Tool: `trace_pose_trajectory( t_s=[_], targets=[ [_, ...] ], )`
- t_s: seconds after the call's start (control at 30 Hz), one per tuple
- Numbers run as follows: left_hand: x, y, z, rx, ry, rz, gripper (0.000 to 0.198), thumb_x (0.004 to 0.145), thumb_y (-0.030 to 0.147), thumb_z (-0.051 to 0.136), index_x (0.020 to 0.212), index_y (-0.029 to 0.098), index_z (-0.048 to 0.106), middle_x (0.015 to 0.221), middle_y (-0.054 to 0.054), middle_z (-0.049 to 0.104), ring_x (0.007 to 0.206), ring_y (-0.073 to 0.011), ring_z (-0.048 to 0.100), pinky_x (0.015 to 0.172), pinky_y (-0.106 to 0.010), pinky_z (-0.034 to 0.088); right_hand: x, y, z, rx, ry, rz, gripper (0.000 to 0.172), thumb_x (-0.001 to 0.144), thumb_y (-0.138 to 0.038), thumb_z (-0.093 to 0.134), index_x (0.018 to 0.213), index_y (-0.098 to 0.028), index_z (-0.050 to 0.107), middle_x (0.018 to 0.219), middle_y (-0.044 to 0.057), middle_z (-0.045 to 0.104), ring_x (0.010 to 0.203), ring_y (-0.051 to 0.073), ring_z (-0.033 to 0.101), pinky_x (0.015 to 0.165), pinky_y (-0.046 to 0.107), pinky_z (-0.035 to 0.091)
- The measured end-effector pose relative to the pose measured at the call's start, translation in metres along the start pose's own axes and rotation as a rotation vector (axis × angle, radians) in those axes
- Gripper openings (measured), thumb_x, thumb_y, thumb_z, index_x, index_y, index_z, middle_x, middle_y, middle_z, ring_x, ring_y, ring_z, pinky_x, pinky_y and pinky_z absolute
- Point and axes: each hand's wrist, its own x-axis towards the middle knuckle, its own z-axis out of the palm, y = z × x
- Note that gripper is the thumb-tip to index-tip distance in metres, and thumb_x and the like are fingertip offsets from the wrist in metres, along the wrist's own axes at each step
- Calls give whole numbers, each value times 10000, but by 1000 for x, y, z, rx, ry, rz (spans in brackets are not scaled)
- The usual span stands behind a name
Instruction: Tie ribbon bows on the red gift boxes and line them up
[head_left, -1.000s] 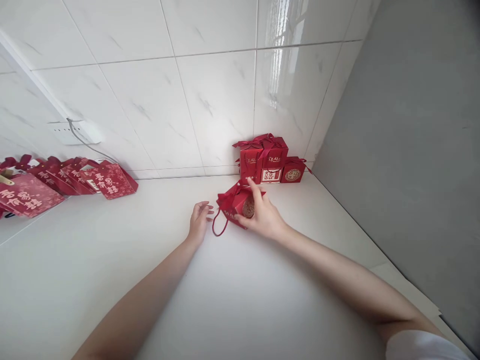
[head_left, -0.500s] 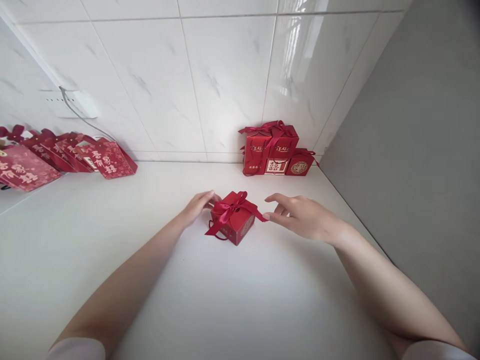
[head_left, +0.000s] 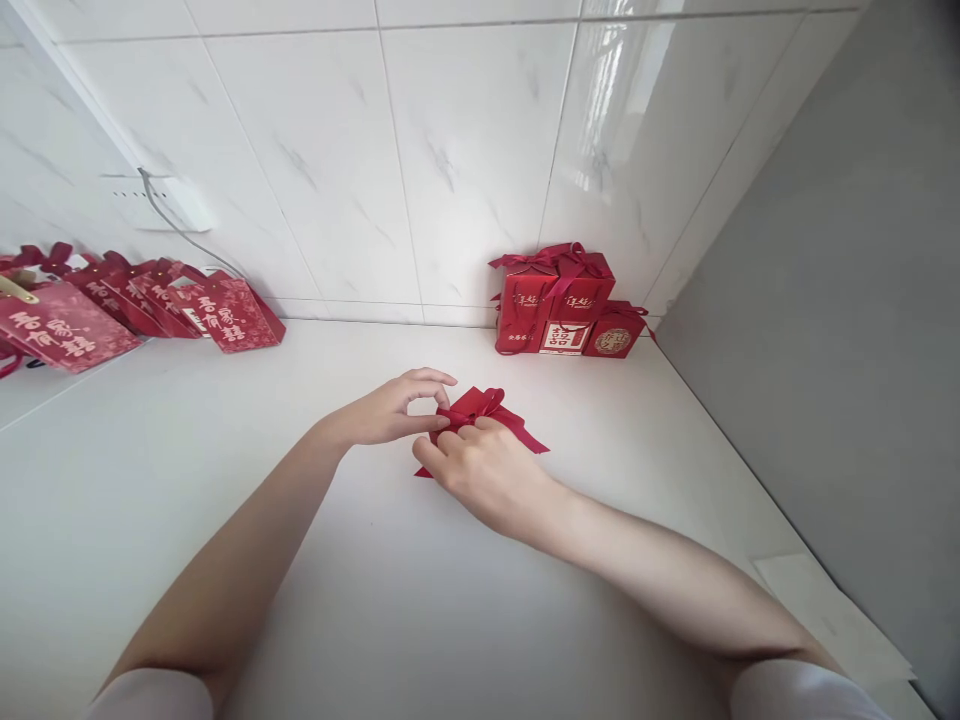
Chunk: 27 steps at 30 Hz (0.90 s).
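Observation:
A small red gift box (head_left: pixel 466 403) sits on the white surface, its lid tied with a dark red ribbon (head_left: pixel 529 436) in a bow. From the left, my left hand (head_left: pixel 390 411) pinches the left loop of the bow between thumb and a finger, its upper finger held out above. My right hand (head_left: pixel 491 475) lies over the front of the box with fingers curled onto the ribbon by the knot. It hides most of the box's front, and its fingertips are partly out of sight.
Several red gift boxes (head_left: pixel 521 315) with ribbons stand stacked against the tiled wall (head_left: pixel 480 160) at the back right. At the left, several red patterned gift bags (head_left: pixel 232 318) lean in a row below a white socket strip (head_left: pixel 176 205) with a grey cable. A grey panel (head_left: pixel 840 300) borders the right side.
My right hand has moved left from beside the box onto the front of the bow. My left hand has shifted from the box's side to the bow's left loop. The view has shifted slightly.

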Motion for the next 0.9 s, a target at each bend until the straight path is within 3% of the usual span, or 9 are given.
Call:
trace_pose_trajectory(
  t_s=[0.13,0.33,0.47,0.6,0.77,0.9],
  targets=[
    [2,-2,-1,-81,-80,17,340,907,534,562,835,210,639,1452,-39,493,1331,-264,461,1066,-386,429,-4,-2,21,-49,-15,-26,185,886,11,475,929,-112,606,765,59,660,636,194,625,564,319,296],
    [6,1,5,-238,-94,-48,437,926,577,486,866,210,714,1420,-48,544,1168,-267,589,952,-366,487,-22,9,-13,284,-133,-59,188,979,-176,510,818,-147,604,707,32,639,590,146,533,529,301,265],
    [5,1,5,-171,-62,-87,445,879,577,567,665,190,619,1399,-39,572,1223,-297,554,940,-370,458,-33,17,-35,452,-189,-143,153,976,-196,518,870,-166,625,718,20,647,597,137,509,538,276,287],
    [3,5,4,-106,-76,-66,460,800,547,677,594,182,486,1354,-54,609,1190,-303,570,905,-366,448,-38,19,-38,495,-265,-170,136,956,-183,519,874,-172,627,675,11,624,572,140,486,523,269,290],
    [-1,8,-1,-85,-137,-89,401,757,515,729,636,193,523,1310,-49,636,1173,-298,575,835,-329,456,-43,21,-36,492,-327,-151,110,939,-190,523,919,-195,631,630,-4,587,509,137,446,498,264,263],
    [-6,10,-4,-84,-154,-132,376,754,529,721,634,200,585,1290,-52,648,1178,-315,569,803,-322,471,-49,29,-39,422,-433,2,196,932,-167,511,789,-192,642,535,0,521,450,140,412,486,286,222]
  ],
)
